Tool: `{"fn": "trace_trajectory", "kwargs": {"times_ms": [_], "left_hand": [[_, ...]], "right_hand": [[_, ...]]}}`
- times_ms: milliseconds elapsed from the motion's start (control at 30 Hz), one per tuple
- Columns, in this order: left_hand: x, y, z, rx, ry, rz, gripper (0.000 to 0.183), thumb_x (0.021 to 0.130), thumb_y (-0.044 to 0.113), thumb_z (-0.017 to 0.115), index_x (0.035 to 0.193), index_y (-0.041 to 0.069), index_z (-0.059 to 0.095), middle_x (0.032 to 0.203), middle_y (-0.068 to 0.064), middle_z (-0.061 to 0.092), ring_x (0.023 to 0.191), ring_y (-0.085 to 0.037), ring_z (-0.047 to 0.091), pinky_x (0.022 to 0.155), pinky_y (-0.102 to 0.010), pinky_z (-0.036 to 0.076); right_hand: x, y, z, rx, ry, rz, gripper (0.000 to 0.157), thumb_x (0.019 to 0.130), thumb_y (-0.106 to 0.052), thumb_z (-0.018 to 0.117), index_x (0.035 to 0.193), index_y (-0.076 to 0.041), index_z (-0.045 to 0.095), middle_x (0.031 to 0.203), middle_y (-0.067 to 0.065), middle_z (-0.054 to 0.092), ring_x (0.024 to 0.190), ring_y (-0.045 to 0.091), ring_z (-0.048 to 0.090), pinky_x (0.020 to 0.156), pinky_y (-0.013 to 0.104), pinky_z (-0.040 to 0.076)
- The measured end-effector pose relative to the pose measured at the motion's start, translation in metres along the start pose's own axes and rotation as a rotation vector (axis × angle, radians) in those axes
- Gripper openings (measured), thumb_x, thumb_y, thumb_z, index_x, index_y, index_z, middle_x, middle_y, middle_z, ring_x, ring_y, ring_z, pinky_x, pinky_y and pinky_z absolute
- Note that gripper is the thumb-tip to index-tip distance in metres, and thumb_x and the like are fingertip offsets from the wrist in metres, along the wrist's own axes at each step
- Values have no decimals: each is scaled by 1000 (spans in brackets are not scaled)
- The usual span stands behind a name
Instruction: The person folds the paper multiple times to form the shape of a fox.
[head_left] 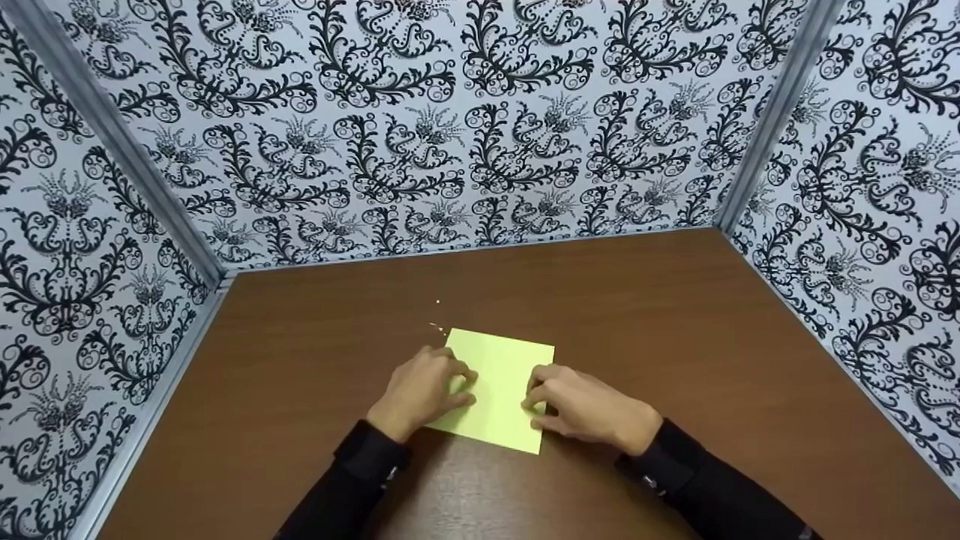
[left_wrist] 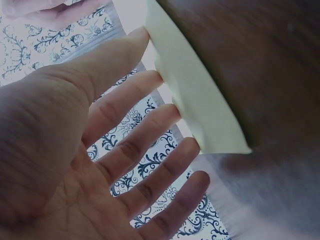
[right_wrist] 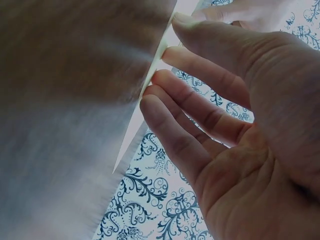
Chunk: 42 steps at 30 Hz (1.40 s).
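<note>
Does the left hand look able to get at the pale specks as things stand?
Likely yes: the left hand is near the pale specks by the far left corner of the paper, and nothing visible stands between them. Its fingers touch the paper, so it would probably lift off first.

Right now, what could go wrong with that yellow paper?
Crease or twist: the left hand and right hand both have fingertips on the yellow square of paper, so uneven pushes might buckle or turn it.
Trapped debris: pale specks lie by its far left corner; sliding it that way could trap some underneath.
</note>
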<state>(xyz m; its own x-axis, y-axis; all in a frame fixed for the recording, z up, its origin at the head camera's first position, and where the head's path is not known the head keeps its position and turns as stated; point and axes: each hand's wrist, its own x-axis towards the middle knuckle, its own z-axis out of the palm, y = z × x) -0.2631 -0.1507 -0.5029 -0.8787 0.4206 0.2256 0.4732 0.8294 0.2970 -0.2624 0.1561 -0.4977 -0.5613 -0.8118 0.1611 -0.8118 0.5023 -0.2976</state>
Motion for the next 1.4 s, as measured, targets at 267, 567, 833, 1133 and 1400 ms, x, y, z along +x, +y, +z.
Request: {"fn": "trace_trajectory", "kwargs": {"times_ms": [267, 567, 833, 1133, 1400], "left_hand": [[9, -10, 2, -35, 36, -55, 29, 98, 24, 96, 122, 10, 90, 121, -14, 80, 113, -40, 76, 86, -57, 69], [32, -26, 2, -12, 91, -112, 23, 99, 18, 94, 116, 4, 88, 111, -15, 81, 103, -35, 77, 82, -47, 68], [48, -34, 5, -24, 45, -211, 34, 101, 23, 93, 127, 3, 87, 125, -20, 80, 114, -39, 79, 87, -53, 71], [58, -37, 2, -9, 38, -225, 27, 103, 22, 92, 122, 3, 88, 123, -19, 82, 108, -35, 75, 80, -43, 62], [60, -36, -2, -26, 9, -253, 17, 105, 20, 89, 113, 6, 83, 134, -20, 79, 117, -37, 76, 85, -45, 62]], "right_hand": [[-1, -1, 1, 15, 16, 1, 17, 105, -12, 89, 121, -7, 90, 120, 7, 77, 102, 18, 75, 86, 26, 64], [-5, -1, 4, 70, 6, 22, 19, 106, -10, 87, 125, -8, 89, 121, 8, 76, 100, 19, 76, 86, 25, 64], [-6, 0, 4, 80, 20, 26, 17, 105, -9, 88, 121, -7, 89, 118, 9, 75, 97, 17, 76, 84, 25, 64], [-3, 0, 3, 72, 33, 4, 15, 104, -9, 89, 120, -7, 89, 117, 8, 75, 98, 19, 76, 85, 25, 64], [-2, 0, 3, 59, 16, 10, 17, 105, -10, 88, 122, -8, 89, 120, 8, 75, 100, 19, 76, 86, 26, 64]]}}
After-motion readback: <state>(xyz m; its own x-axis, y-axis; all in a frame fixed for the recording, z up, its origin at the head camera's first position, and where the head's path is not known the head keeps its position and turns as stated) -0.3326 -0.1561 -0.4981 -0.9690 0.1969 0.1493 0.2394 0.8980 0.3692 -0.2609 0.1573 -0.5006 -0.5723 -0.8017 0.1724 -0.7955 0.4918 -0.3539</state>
